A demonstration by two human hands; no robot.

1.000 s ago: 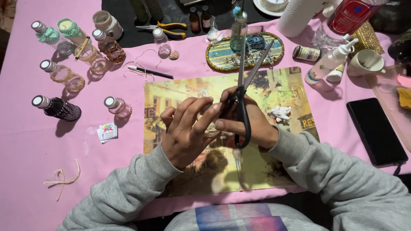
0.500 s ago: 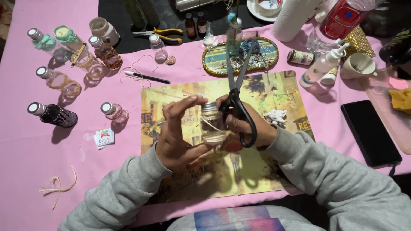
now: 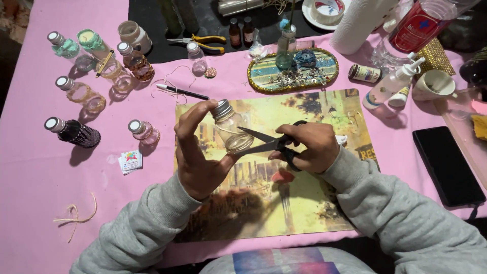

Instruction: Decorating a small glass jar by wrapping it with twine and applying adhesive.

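The small glass bottle (image 3: 231,129) with a silver cap is held up in the middle of the frame, above the yellow picture mat (image 3: 304,203). The left hand (image 3: 198,152) holds it, with its fingers (image 3: 195,114) clamped on the cap end and the thumb under the bottom end. The bottle lies tilted, cap up and to the left. A thin string seems to wrap around its glass, but that is hard to tell.

The right hand (image 3: 309,147) holds black scissors (image 3: 269,143). Its fingers are through the handles and closed on them. The blades are a little open, and their tips touch the side of the bottle.

The step in hand looks like snipping something thin at the bottle. The cut calls for a steady bottle and for the blades to close only on the thin piece, not slip on the glass.

Other small bottles (image 3: 76,132) stand at the left of the frame on the pink surface (image 3: 30,167). An oval tray (image 3: 324,76) sits above the mat. A dark phone (image 3: 449,167) lies at the right.
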